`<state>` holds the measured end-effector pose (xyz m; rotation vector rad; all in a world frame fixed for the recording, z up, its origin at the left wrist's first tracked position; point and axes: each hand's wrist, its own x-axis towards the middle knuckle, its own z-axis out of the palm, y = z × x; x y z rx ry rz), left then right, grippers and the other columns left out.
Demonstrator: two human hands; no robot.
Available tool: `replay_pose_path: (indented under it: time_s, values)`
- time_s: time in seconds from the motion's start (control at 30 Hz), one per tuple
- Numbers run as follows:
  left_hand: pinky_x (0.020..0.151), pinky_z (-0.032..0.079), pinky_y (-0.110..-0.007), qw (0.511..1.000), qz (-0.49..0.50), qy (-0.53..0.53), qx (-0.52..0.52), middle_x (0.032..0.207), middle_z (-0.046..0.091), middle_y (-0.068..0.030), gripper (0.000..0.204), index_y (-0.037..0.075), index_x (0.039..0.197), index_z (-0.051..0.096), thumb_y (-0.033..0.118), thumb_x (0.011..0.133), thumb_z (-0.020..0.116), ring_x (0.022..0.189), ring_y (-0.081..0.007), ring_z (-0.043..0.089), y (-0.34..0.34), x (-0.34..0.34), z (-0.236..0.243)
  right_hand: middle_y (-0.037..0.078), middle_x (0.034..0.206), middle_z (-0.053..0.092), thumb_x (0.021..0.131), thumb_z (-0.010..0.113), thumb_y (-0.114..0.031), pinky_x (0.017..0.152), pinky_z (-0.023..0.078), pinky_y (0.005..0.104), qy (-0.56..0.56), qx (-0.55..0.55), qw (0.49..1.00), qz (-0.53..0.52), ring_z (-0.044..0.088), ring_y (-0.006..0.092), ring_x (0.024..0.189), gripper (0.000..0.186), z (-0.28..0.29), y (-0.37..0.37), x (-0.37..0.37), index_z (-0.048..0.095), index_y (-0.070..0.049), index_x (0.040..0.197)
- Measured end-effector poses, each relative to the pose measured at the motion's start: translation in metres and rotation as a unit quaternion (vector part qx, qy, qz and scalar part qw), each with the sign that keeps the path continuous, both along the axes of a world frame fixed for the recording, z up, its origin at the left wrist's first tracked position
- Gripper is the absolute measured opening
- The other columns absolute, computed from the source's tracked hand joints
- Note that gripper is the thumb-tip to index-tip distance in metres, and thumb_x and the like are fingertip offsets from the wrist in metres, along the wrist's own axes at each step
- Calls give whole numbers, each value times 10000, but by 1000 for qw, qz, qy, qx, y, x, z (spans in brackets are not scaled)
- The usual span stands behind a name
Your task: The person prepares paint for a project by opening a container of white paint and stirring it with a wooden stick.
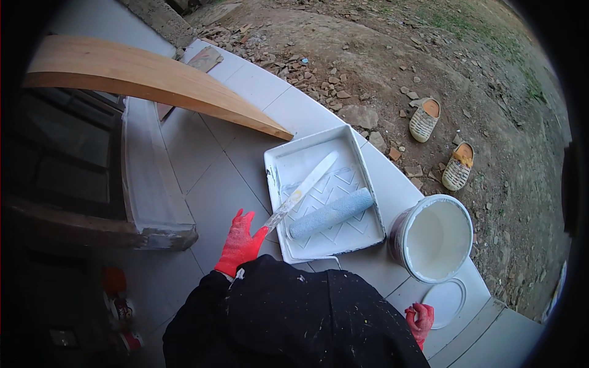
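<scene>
We note a paint-coated stirring stick (302, 189) lying diagonally, its far end in the white paint tray (362, 239), its near end over the tray's left rim. A pale-blue paint roller (331, 213) rests slantwise in the tray's ribbed near half.

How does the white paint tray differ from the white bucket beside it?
The white rectangular paint tray is shallow and flat, with a ribbed slope; the round white plastic bucket is deep and holds white paint. The tray carries a pale blue paint roller and a white-smeared stirring stick, whose near end the left hand in a red glove grips; the bucket carries no tool. Both sit open on the pale tiled floor.
</scene>
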<state>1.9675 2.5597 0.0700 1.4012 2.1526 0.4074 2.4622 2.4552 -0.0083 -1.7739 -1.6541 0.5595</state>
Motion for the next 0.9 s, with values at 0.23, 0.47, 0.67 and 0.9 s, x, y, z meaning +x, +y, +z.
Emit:
replay_pose_path:
  time_s: [0.23,0.47,0.67,0.9]
  values:
    - [673,515,-285,951,99,-138,-260,844,668,-88,490,-20,1202,566,373,911,601,720,-136,640,15,0,9,134,884,649,744,686,-22,745,502,386,176,-116,966,149,644,295,853,277,36,63,-79,664,-47,1018]
    - [567,467,-225,922,123,-339,-142,856,684,-113,488,-22,1362,460,271,973,500,667,-122,624,0,2,121,163,1141,599,773,702,-134,832,503,421,103,-122,923,349,621,336,971,535,97,136,-206,538,-108,1281]
    - [596,421,-216,841,-34,-524,-128,889,703,-101,506,-32,1405,400,273,1004,449,582,-82,538,-2,28,181,162,1133,595,762,747,-134,864,497,404,125,88,881,448,591,334,1078,539,158,164,-295,543,-74,1257]
    - [790,499,-261,827,4,-560,-50,1145,624,-144,349,-23,1277,491,105,952,503,805,-165,636,-32,17,163,76,885,652,817,749,-97,729,526,322,214,41,934,284,669,205,824,268,198,181,-278,584,-60,1025]
